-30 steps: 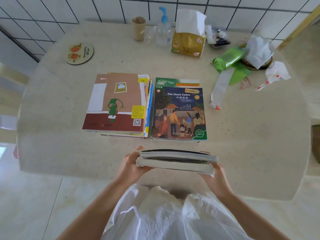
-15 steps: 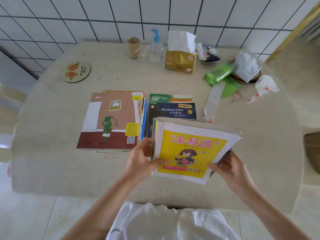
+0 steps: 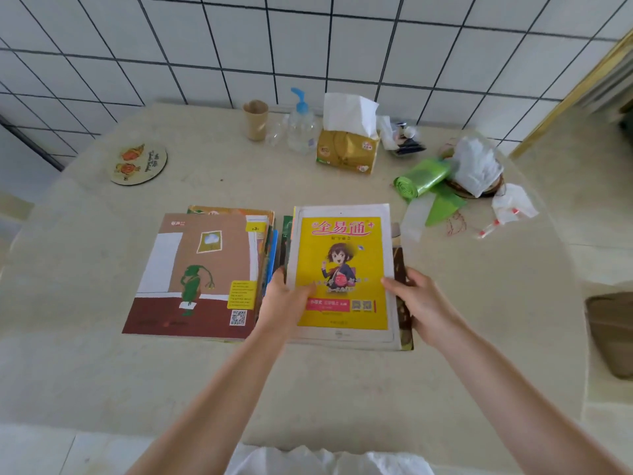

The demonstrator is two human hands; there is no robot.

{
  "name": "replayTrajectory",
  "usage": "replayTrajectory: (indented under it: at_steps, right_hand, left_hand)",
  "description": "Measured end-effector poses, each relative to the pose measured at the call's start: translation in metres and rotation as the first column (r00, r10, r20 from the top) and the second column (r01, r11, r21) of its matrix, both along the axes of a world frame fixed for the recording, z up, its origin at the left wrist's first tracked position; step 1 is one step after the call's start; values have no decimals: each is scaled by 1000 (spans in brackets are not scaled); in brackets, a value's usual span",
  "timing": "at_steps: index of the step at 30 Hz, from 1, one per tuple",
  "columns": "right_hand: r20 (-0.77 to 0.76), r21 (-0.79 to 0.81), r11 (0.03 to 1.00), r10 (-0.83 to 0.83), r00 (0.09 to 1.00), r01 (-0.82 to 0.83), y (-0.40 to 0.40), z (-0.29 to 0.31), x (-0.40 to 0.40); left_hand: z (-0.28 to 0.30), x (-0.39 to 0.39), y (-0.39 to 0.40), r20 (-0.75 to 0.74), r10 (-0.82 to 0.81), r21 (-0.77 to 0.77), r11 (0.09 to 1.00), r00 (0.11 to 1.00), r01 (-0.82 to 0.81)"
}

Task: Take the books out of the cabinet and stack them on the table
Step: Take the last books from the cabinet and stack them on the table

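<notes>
A yellow-covered book (image 3: pixel 342 269) with a white border and a cartoon figure lies flat on the right-hand pile on the tabletop (image 3: pixel 85 269), just beside the brown-covered stack (image 3: pixel 198 272). Both arms reach forward: the left hand (image 3: pixel 284 299) pinches its left edge, thumb on the cover, and the right hand (image 3: pixel 418 299) grips its right edge

Both hands, left hand (image 3: pixel 286 303) and right hand (image 3: pixel 419 299), grip yellow book (image 3: pixel 342 269).
</notes>
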State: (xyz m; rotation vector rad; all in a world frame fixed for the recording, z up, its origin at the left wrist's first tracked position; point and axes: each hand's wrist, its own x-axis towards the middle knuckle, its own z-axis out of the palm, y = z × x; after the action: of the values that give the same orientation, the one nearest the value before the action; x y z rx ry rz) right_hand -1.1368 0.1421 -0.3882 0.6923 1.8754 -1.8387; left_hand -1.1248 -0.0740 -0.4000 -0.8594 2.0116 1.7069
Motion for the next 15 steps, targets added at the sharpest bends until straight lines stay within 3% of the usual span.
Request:
replayTrajectory:
  at_steps: [4, 8, 15]
  right_hand:
    - [61, 65, 998, 21, 998, -25, -8, -21, -13]
    - [118, 85, 995, 34, 992, -44, -15, -37, -11]
    - [110, 139, 990, 14, 994, -30, -25, -37, -14]
  left_hand:
    - [-10, -6, 9, 102, -36, -120, 992, 994, 48]
    - [-12, -11, 9, 88, -71, -228, 970, 994, 90]
    - [-10, -13, 16, 123, -72, -212, 972, 990, 97]
